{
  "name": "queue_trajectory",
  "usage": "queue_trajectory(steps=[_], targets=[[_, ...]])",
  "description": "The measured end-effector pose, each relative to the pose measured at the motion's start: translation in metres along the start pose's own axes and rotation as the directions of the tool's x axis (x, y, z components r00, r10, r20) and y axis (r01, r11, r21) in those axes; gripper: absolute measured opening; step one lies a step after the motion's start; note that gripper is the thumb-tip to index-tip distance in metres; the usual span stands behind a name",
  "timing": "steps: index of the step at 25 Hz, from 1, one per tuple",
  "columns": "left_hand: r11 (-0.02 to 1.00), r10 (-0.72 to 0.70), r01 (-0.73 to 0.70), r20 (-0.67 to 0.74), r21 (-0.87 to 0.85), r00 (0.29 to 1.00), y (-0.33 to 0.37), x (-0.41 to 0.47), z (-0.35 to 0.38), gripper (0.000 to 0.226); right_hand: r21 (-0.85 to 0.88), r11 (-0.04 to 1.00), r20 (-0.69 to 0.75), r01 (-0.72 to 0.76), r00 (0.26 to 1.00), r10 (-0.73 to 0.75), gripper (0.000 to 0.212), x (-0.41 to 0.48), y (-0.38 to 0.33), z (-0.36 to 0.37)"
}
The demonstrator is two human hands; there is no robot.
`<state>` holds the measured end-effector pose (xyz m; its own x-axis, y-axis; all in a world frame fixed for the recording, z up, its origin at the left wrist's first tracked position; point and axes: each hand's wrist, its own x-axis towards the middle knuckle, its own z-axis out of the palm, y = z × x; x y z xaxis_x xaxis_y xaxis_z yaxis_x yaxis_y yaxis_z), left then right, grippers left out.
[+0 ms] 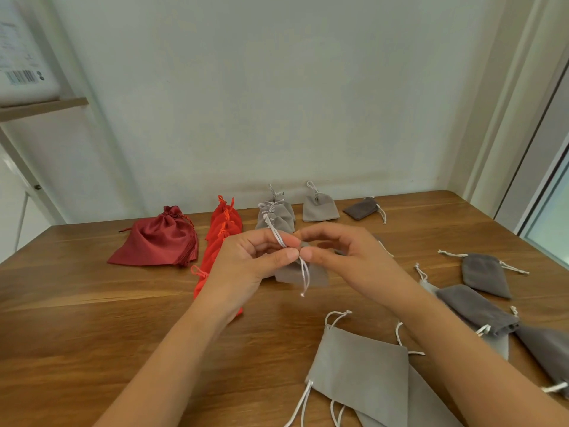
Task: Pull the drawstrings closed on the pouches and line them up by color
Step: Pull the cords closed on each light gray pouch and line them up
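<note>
A small light grey pouch [303, 277] hangs above the wooden table [92, 318], held up between both hands. My left hand [246, 263] pinches its pale drawstring [281, 240] between thumb and fingers. My right hand [341, 257] pinches the same cord just beside it, and a loose end dangles down over the pouch. Behind lie a row of orange-red pouches [223, 232], a row of light grey pouches [275, 215], one more light grey pouch [320, 206] and a dark grey pouch [361, 208].
A large dark red satin pouch [160, 240] sits at the back left. Open light grey pouches [360, 371] lie near my right forearm, with several dark grey ones [485, 274] along the right edge. A wall stands just behind the table.
</note>
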<state>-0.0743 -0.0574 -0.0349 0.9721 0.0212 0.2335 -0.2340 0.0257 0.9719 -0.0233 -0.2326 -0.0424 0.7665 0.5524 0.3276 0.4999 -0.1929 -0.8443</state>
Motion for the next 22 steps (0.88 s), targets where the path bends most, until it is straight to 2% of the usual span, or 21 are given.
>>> queue_trajectory(steps=[3, 8, 14, 18, 22], targets=[[0.996, 0.035, -0.036, 0.019, 0.078, 0.999, 0.0, 0.001, -0.004, 0.012, -0.067, 0.997, 0.019, 0.028, 0.999, -0.027, 0.032, -0.002, -0.001, 0.001], [0.964, 0.096, -0.107, 0.056, 0.245, 0.994, -0.001, 0.004, -0.012, 0.013, -0.096, 0.994, -0.012, 0.045, 0.999, -0.046, 0.023, -0.005, -0.002, 0.011], [0.86, 0.2, -0.155, -0.043, 0.486, 0.979, -0.006, 0.002, -0.008, 0.018, -0.193, 0.98, -0.103, 0.052, 0.992, -0.073, 0.019, -0.005, 0.0, 0.014], [0.744, 0.269, -0.15, -0.086, 0.651, 0.959, -0.009, 0.002, -0.006, 0.016, -0.249, 0.965, -0.12, 0.084, 0.986, -0.117, 0.015, -0.004, 0.002, 0.017], [0.7, 0.304, -0.156, -0.094, 0.697, 0.948, -0.013, 0.002, -0.004, 0.009, -0.284, 0.954, -0.101, 0.093, 0.987, -0.126, 0.014, -0.005, 0.002, 0.018]])
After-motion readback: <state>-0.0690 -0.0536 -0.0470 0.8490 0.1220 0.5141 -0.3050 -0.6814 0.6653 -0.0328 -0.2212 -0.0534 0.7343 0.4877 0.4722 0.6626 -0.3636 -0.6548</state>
